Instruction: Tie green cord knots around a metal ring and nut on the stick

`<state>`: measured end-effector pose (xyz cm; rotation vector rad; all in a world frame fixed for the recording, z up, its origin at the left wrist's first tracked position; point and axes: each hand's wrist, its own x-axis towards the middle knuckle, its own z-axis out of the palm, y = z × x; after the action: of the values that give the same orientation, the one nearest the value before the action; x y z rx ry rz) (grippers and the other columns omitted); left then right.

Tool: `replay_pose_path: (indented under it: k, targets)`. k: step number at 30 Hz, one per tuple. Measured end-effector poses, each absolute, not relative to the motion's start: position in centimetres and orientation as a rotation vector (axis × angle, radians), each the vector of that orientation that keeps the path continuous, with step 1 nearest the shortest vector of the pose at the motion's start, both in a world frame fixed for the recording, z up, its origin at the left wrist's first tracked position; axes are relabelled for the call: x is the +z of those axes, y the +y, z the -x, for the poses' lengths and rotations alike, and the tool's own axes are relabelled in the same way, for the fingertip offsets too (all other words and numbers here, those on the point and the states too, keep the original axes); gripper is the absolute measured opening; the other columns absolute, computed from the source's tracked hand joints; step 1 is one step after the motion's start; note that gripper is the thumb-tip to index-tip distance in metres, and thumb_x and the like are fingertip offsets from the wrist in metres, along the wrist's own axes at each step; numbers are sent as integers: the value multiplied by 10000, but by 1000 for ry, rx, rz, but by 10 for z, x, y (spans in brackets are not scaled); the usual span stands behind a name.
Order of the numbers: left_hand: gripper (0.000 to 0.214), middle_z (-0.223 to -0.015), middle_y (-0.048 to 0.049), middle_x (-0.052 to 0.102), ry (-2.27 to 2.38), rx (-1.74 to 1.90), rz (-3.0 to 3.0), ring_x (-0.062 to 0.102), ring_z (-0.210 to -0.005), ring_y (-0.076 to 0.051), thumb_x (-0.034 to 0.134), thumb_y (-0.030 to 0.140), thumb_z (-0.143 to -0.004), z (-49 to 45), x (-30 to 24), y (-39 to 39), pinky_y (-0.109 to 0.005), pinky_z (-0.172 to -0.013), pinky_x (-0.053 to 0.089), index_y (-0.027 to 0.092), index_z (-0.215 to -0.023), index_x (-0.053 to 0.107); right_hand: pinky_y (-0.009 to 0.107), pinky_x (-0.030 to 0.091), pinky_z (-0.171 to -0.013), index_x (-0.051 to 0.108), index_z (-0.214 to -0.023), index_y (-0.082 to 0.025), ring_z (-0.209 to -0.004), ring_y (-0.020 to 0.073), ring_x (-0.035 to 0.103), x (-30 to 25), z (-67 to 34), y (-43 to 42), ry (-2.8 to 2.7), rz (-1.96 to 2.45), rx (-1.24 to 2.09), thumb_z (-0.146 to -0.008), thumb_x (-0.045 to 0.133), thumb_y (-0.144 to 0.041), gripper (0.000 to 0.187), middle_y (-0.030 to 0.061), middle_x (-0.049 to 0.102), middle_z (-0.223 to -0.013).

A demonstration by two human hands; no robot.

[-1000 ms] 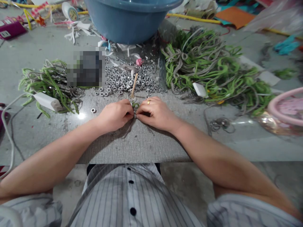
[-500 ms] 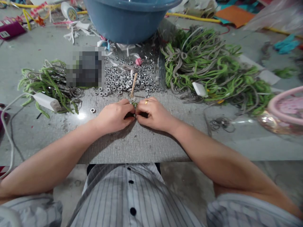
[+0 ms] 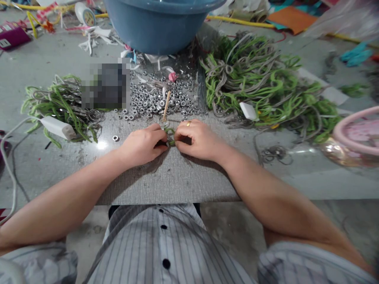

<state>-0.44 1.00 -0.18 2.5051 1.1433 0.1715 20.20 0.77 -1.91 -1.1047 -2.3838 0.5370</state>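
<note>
Between my hands, close to the tabletop, is a short length of green cord, looped or knotted. My left hand pinches it from the left, thumb and fingers pressed together. From the right, my right hand, with a gold ring on one finger, grips the cord's other side with its fingertips. Just beyond the cord a wooden stick stands tilted, its lower end near a small clear ring or loop. Behind it lies a spread of small metal rings. One loose metal ring rests left of my left hand.
A blue basin stands at the back. Green and grey cords heap on the right, and a smaller corded bundle lies left beside a white charger block. A pink-rimmed object is at far right.
My right hand has drawn slightly to the right, away from my left hand, so more of the green cord shows between them. My left hand has barely moved.
</note>
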Motion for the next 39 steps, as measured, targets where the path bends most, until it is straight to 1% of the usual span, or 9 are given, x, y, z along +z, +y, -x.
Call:
replay_pose_path:
  k: [3, 7, 12, 19, 22, 24, 26, 31, 39]
  targets:
    - [171, -970, -71, 617, 1085, 246, -2508, 633, -806, -172, 603, 213, -813, 7, 2, 10, -280, -725, 498, 145, -967, 630, 331, 374, -754, 568, -763, -204, -732, 177, 563, -17, -203, 6, -2367, 1107, 561, -753, 544, -205, 25, 28, 633, -780]
    - [134, -949, -74, 613, 1094, 233, -2580, 589, -706, -146, 594, 233, -807, 10, 11, 10, -257, -629, 448, 153, -914, 607, 344, 380, -776, 607, -835, -200, -764, 192, 586, -15, -204, 6, -2398, 1095, 584, -804, 564, -271, 89, 38, 660, -820]
    - [126, -858, -55, 658, 1188, -54, -2653, 585, -677, -172, 579, 311, -835, 11, 17, 10, -257, -537, 339, 188, -835, 611, 365, 374, -811, 634, -808, -199, -841, 219, 621, -17, -205, 8, -2484, 1050, 549, -885, 537, -289, 153, 55, 680, -833]
    - [128, -826, -45, 687, 1152, -183, -2690, 608, -675, -162, 488, 199, -835, 10, 23, 12, -252, -512, 301, 173, -798, 608, 357, 379, -825, 644, -795, -211, -841, 202, 617, -17, -206, 10, -2468, 1025, 596, -887, 562, -277, 140, 42, 691, -841]
    - [143, -783, -36, 690, 1131, -144, -2685, 598, -641, -163, 537, 304, -823, 11, 25, 11, -257, -516, 315, 185, -830, 616, 358, 381, -830, 647, -792, -213, -841, 201, 619, -17, -207, 10, -2467, 1027, 603, -878, 574, -273, 127, 40, 692, -841]
    - [243, -726, -35, 672, 1152, -125, -2666, 583, -601, -168, 561, 425, -834, 11, 24, 10, -262, -512, 317, 190, -837, 620, 360, 382, -827, 649, -790, -213, -836, 201, 620, -17, -206, 10, -2471, 1032, 601, -874, 580, -271, 122, 40, 691, -838]
    - [302, -681, -38, 647, 1193, -106, -2648, 571, -574, -170, 538, 473, -864, 9, 21, 10, -263, -513, 324, 188, -819, 626, 361, 384, -822, 651, -788, -212, -835, 204, 622, -16, -206, 10, -2473, 1034, 592, -874, 584, -271, 123, 41, 693, -836]
    - [293, -726, -39, 665, 1212, -169, -2667, 563, -592, -157, 420, 326, -929, 6, 17, 11, -257, -533, 322, 193, -815, 654, 364, 394, -827, 658, -793, -210, -845, 206, 626, -16, -208, 11, -2472, 1024, 600, -878, 585, -265, 125, 42, 701, -837]
    - [285, -617, -39, 598, 1243, -249, -2702, 460, -510, -143, 417, 275, -863, 7, 21, 12, -277, -498, 235, 191, -676, 616, 341, 425, -798, 627, -748, -210, -781, 179, 614, -12, -214, 14, -2414, 1025, 724, -852, 590, -264, 122, 32, 692, -808]
